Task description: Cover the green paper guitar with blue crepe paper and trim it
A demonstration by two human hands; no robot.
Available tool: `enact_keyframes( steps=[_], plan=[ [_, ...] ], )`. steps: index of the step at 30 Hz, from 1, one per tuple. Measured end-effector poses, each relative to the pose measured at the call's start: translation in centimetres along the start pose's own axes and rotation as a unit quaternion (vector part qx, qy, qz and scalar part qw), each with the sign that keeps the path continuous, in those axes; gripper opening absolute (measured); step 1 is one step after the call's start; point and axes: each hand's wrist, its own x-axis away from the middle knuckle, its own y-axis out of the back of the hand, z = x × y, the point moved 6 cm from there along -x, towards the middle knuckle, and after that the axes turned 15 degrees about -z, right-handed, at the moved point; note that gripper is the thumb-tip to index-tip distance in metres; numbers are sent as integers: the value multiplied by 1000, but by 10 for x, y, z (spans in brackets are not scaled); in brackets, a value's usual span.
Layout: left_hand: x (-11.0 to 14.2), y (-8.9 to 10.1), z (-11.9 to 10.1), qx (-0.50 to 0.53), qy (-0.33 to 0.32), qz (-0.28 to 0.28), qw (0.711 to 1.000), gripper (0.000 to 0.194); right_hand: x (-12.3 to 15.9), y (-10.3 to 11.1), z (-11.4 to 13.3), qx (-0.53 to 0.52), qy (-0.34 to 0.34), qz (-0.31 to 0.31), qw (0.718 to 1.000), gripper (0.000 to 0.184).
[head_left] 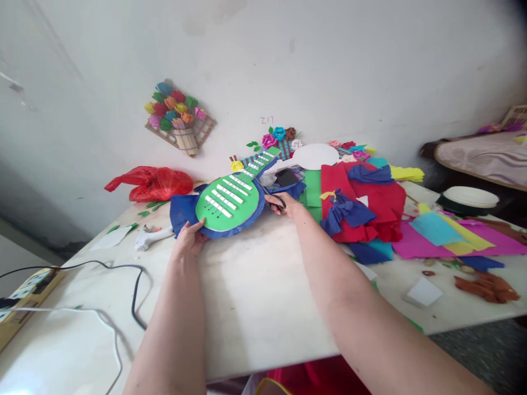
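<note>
A guitar-shaped paper craft (230, 203), green with white strips and backed by blue paper, is held up over the white table (255, 296). My left hand (190, 237) grips its lower left edge, thumb on the green face. My right hand (284, 204) is closed round black-handled scissors (275, 197), whose blades reach the blue paper at the craft's right edge.
A pile of red, blue, green, pink and yellow paper (370, 208) covers the table's right side. A red plastic bag (150, 184) lies at the back left, a white glue gun (150, 237) near it. Cables (135, 291) and a power strip (28, 282) sit left. Paper flowers (177, 115) hang on the wall.
</note>
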Motion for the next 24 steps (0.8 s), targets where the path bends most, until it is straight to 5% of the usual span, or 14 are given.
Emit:
enact_keyframes(
  steps=[15,24],
  plan=[
    [-8,6,-5,-17,-10,6,1000,46,1,-2,-9,-15,-80,135,988,45],
    [-3,5,-2,-13,-2,-18,1000,57,5,29,-12,25,-47,109,993,47]
  ],
)
